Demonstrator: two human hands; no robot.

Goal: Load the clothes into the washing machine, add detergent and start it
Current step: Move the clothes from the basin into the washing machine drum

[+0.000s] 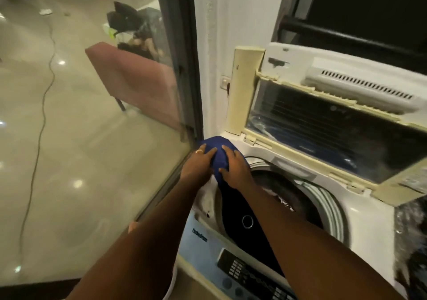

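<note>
Both hands are on a blue cloth bunched into a mound at the far left corner of the washing machine, right against the white wall and the frame of the glass door. The left hand lies on the left side of the mound with its fingers straight and flat; a ring shows on one finger. The right hand is spread over the right side, fingers draped across the top and thumb against the near side, and I cannot tell whether it pinches the fabric or only presses on it. From under the hands a darker stretch of cloth, marked with a small pale circle, runs down over the left rim of the drum toward the control panel on the near edge; whether it is part of the blue piece is unclear. More laundry lies inside the drum. The lid, cream-framed with a dark window, stands open along the far edge. Through the glass door a shiny floor shows, with a thin cable trailing across it and a pink bench near the door frame.
</note>
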